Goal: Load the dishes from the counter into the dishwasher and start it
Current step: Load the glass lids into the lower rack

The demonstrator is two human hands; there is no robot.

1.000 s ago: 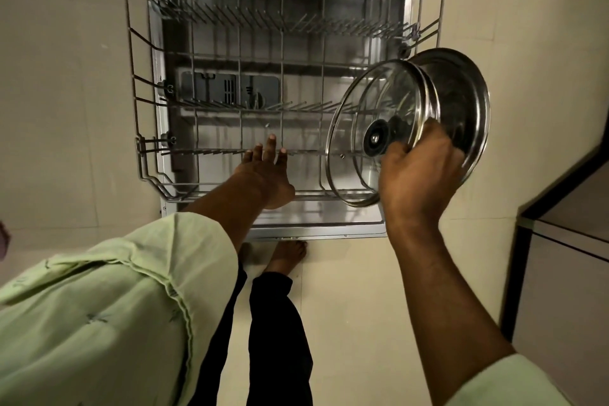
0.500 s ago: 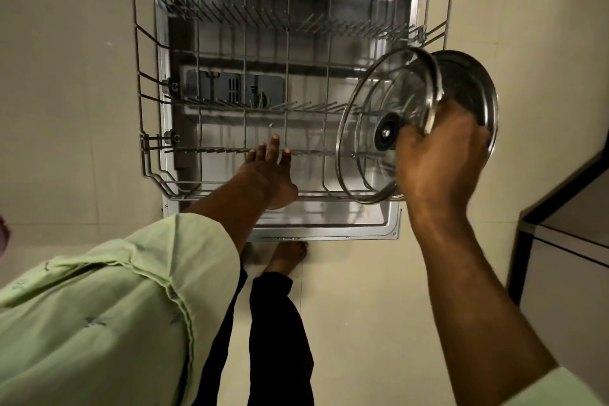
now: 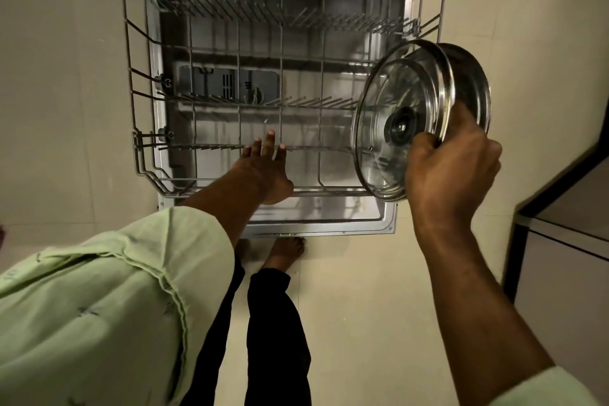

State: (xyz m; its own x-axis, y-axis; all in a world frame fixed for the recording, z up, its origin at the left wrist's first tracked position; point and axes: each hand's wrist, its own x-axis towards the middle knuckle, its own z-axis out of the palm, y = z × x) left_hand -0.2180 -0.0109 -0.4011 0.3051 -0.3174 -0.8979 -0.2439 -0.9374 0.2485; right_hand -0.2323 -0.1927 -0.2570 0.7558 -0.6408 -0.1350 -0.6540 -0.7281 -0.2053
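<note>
From a pale green sleeve (image 3: 115, 290), the left hand (image 3: 263, 171) lies over the front rail of the grey wire dishwasher rack (image 3: 131, 76), fingers straight and slightly spread. The right hand (image 3: 451, 175) grips a steel-rimmed round glass lid (image 3: 389, 82) and a round steel plate (image 3: 474, 89) together, on edge above the rack's right side.

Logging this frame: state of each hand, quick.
Left hand: open, fingers straight, at the lower rack front edge.
Right hand: holding a glass lid and a steel plate together.
</note>
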